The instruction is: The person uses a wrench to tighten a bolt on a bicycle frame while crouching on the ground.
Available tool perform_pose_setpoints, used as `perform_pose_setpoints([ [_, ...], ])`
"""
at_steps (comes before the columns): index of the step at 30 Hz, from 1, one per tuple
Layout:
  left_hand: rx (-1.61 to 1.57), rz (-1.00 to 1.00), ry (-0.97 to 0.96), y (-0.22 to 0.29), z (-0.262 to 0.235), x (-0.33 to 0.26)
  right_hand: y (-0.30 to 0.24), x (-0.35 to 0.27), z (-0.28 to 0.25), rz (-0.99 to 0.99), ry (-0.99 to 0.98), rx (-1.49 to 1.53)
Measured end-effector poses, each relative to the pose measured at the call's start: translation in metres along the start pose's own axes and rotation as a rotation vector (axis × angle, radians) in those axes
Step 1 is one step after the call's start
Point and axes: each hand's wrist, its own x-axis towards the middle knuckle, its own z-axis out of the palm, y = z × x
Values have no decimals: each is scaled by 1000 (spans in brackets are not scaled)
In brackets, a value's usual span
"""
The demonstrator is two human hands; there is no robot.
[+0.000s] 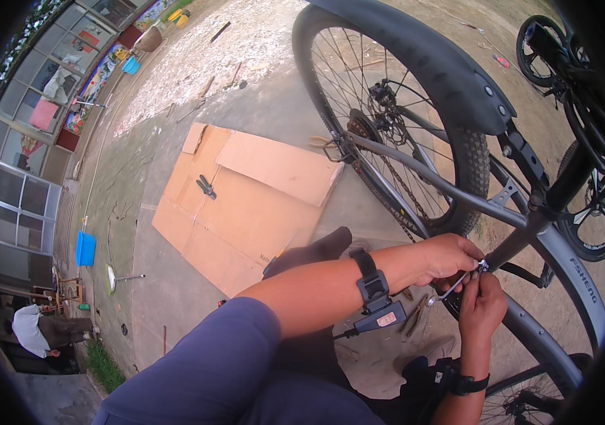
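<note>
My left hand (451, 256) reaches across to a grey bicycle frame (472, 200), thumb and fingers pinched at a small shiny metal part (483, 265) on it. Just below, my right hand (483, 304) is closed, its thumb and fingers pressed together beside that part. A thin silver rod-like tool (451, 289) slants between the hands. Which fingers hold it, and what the right fingertips grip, is hidden. The bicycle's rear wheel (387, 113) with its black mudguard (423, 49) stands beyond my hands, the chain (405, 184) hanging beside it.
A flattened cardboard sheet (239, 227) lies on the ground to the left, with dark pliers (206, 187) on it. More pliers (414, 320) lie beneath my left forearm. Another bicycle (554, 57) stands far right. A person (37, 331) and a blue tub (86, 248) are far left.
</note>
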Motion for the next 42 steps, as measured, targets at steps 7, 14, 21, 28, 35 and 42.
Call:
perform_pose_setpoints([
  [7, 0, 13, 13, -1, 0, 1, 0, 0, 0, 8, 0, 13],
  [14, 9, 13, 24, 0, 1, 0, 0, -1, 0, 17, -10, 6],
  [21, 23, 16, 32, 0, 2, 1, 0, 0, -1, 9, -6, 22],
  [28, 33, 20, 30, -2, -1, 2, 1, 0, 0, -2, -5, -4],
  [35, 53, 23, 26, -4, -1, 5, 1, -1, -1, 20, -13, 4],
  [42, 56, 22, 32, -5, -1, 6, -1, 0, -3, 23, -27, 7],
])
